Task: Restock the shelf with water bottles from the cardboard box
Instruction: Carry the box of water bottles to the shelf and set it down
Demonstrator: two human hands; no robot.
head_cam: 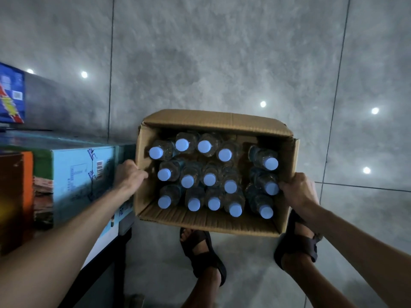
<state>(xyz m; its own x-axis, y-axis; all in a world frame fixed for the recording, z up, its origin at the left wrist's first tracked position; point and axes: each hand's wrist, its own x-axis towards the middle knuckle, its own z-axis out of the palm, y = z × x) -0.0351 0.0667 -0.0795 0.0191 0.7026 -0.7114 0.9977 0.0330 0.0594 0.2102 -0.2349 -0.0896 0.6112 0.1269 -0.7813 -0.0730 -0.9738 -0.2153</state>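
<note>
An open cardboard box [200,221] sits in the middle of the view over the grey tiled floor, seen from above. Several clear water bottles [209,179] with pale blue caps stand upright inside it in rows. My left hand [129,174] grips the box's left wall, fingers curled over the rim. My right hand [298,190] grips the right wall the same way, next to a bottle cap. Whether the box rests on the floor or hangs in my hands, I cannot tell.
A shelf [124,225] with a dark frame stands at the left, touching the box's left side. On it lie a light blue carton [82,174] and an orange-brown one [15,196]. A blue package [12,94] sits farther back. My sandalled feet [200,247] are just below the box.
</note>
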